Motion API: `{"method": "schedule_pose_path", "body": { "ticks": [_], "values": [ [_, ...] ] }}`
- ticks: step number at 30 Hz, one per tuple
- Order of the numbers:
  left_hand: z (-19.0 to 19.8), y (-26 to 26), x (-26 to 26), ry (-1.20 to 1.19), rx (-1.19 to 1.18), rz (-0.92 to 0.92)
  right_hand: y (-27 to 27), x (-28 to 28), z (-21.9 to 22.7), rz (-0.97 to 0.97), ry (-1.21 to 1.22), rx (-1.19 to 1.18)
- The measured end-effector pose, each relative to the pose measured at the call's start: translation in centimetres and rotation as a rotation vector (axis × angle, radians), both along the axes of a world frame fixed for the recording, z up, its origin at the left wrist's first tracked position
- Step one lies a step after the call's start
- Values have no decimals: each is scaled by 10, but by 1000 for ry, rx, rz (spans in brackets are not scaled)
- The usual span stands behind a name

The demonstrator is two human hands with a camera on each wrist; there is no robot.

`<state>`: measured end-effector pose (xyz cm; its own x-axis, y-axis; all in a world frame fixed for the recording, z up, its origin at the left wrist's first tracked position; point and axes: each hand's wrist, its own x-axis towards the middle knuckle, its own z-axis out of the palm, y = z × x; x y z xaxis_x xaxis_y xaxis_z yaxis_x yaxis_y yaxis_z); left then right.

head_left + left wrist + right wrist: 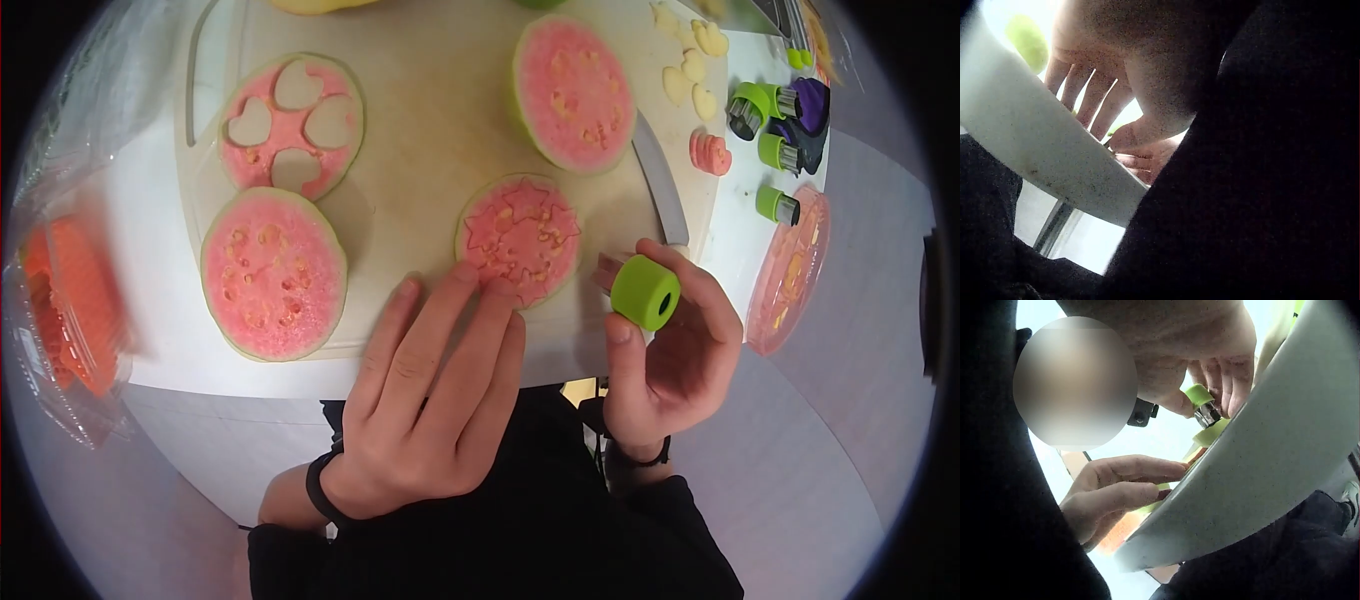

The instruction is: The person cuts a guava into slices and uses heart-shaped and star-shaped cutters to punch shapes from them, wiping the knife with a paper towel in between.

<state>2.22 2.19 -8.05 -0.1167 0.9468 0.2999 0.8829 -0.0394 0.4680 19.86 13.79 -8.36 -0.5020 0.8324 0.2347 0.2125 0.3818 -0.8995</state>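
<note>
My right hand [690, 375] pinches a small fruit cutter [646, 292] by its green grip, thumb on one side and fingers on the other. Its metal end points left, just right of a round guava slice [518, 235] with several star outlines cut into its pink flesh. The right wrist view shows the cutter's metal part [1208, 414] close over the board's edge. Straight fingers of my left hand [415, 440] rest at the slice's lower left edge on the cutting board [410, 130]. In the left wrist view those fingertips are hidden behind the table edge.
Around them lie a guava slice with heart-shaped holes [286, 132], a whole-faced slice [273, 270], a cut guava piece [575, 95] and a knife [662, 190]. Farther right are pale cutouts [692, 66], pink cutouts [711, 153] and green-gripped cutters [773, 152]. An orange-filled plastic container [85, 300] stands left.
</note>
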Motion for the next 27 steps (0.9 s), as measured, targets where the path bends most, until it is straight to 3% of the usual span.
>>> {"method": "schedule_pose_path", "body": {
  "ticks": [8, 15, 21, 27],
  "values": [
    [3, 4, 1, 4, -5, 52, -1, 0, -1, -28, -82, 56],
    [0, 17, -5, 6, 136, 132, 0, -6, 20, -33, 64, -277],
    [7, 27, -14, -15, 71, 99, 5, -11, 32, -6, 67, -465],
    [17, 31, -17, 77, 20, 32, 7, -11, 28, 0, 32, -460]
  ]
}}
